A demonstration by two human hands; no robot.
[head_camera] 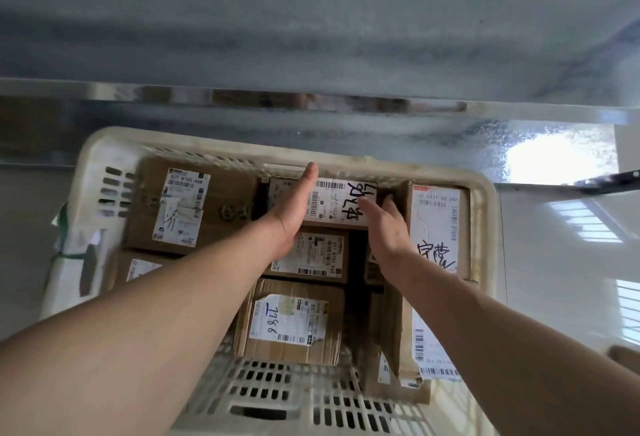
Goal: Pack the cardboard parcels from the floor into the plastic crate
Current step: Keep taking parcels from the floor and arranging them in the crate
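Note:
A cream plastic crate (104, 158) holds several labelled cardboard parcels. My left hand (294, 209) lies with straight fingers over the left part of a parcel (337, 202) with black handwriting at the crate's far wall. My right hand (386, 228) is at that parcel's right end, its fingers loosely spread, beside a tall parcel (438, 228) standing against the right wall. A large parcel (183, 207) fills the far left corner. Two smaller parcels (311, 255) (294, 321) lie in the middle, one marked in blue ink.
A metal rail or shelf edge (311, 103) runs just behind the crate. Glossy pale floor (561, 262) lies to the right. A corner of another cardboard piece (625, 356) shows at the right edge. White plastic packaging (69, 262) sits left of the crate.

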